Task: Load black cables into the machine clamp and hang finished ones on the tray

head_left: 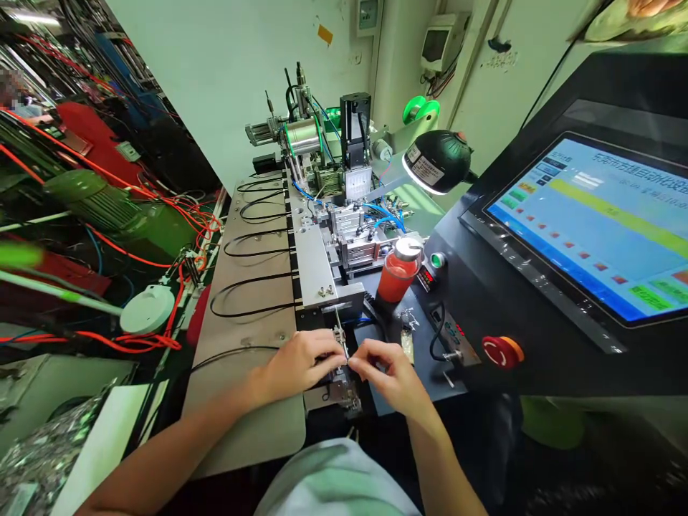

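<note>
Fingertips of the right hand (384,373) pinch a thin metal pin (342,344) above a small metal clamp (338,393), the left hand (295,365) curled just beside it.

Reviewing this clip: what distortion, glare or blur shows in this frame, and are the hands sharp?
Head view: wide-angle distortion strongly tilts the pale painted wall; glare streaks the glossy black monitor bezel; the bright blue touchscreen looks washed out, its small text hard to read; a long green rod at the left edge is blurred; the left hand and right hand look fairly sharp.
</note>
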`<state>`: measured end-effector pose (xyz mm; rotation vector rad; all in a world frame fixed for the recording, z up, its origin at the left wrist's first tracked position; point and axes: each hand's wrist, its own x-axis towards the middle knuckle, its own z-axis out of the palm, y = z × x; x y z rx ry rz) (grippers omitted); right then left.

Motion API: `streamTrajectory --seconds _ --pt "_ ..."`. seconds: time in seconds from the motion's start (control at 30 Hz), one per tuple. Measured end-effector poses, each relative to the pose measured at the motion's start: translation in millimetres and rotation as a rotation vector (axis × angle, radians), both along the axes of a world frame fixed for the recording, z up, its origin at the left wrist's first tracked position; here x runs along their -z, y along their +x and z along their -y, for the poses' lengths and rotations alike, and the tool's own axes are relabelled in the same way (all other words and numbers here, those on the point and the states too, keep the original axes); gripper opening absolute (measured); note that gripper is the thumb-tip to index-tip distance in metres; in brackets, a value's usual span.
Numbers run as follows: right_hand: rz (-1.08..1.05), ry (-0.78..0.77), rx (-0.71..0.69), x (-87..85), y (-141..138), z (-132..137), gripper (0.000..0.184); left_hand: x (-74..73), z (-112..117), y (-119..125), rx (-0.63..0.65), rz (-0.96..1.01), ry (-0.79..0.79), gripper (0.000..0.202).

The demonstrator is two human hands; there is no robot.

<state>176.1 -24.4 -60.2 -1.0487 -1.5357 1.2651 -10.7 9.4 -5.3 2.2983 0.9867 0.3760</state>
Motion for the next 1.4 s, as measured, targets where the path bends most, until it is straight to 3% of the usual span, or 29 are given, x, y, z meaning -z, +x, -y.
streamTrajectory --seconds 0.13,0.27,0.47,0.73,1.03,1.23,1.4 --pt "-0.096 0.126 0.387 7.0 -25 5 0.027 2.9 4 9 -0.247 0.180 -0.045 0.022" --pt "-0.062 0.268 0.559 13.3 -45 11 0.027 4.0 9 14 -0.307 0.266 -0.131 0.024" --pt "-0.042 0.138 0.430 14.3 -31 8 0.027 6.4 3 8 -0.346 0.153 -0.111 0.023" --pt "0.000 0.003 0.497 23.7 -12 3 0.035 18.8 -7 6 -0.406 -0.138 -0.064 0.025" --pt "0.027 0.003 0.404 29.4 -14 -3 0.034 15.0 -9 10 -0.445 -0.224 -0.058 0.025" --pt "0.091 0.090 0.287 32.0 -25 -21 0.032 12.0 -11 16 -0.460 -0.262 -0.057 0.024" --pt "0.011 0.143 0.252 38.2 -37 -30 0.031 15.0 -10 16 -0.441 -0.266 0.005 0.023"
